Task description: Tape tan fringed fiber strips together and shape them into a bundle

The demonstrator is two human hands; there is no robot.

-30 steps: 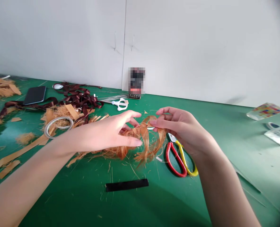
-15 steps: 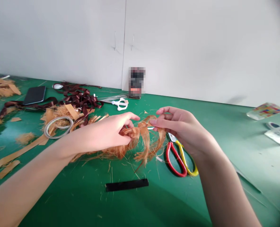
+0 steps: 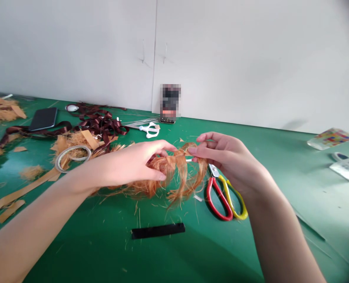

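Note:
A loose bundle of orange-brown fibre strands (image 3: 151, 184) lies across the middle, low over the green table. My left hand (image 3: 142, 161) curls over its thicker part, with the thumb in front and the fingers behind. At the bundle's right end, my right hand (image 3: 218, 151) pinches looped strands between thumb and forefinger, its other fingers bent. A small white strip shows just below that pinch. Under my right wrist rest scissors with one red and one yellow handle (image 3: 226, 198); their blade tips are hidden. Nearer me lies a short black strip (image 3: 158, 230).
To the left are a tape roll (image 3: 58, 167), tan fibre scraps, dark brown ribbon (image 3: 106, 124) and a black phone-like slab (image 3: 43, 119). White-handled scissors (image 3: 149, 129) lie behind my hands. A phone (image 3: 170, 104) leans on the white wall. Clear packets (image 3: 329, 138) sit far right.
My left hand has shifted slightly, its thumb and fingers spread a little wider around the bundle. My right hand keeps its pinch and has moved very little.

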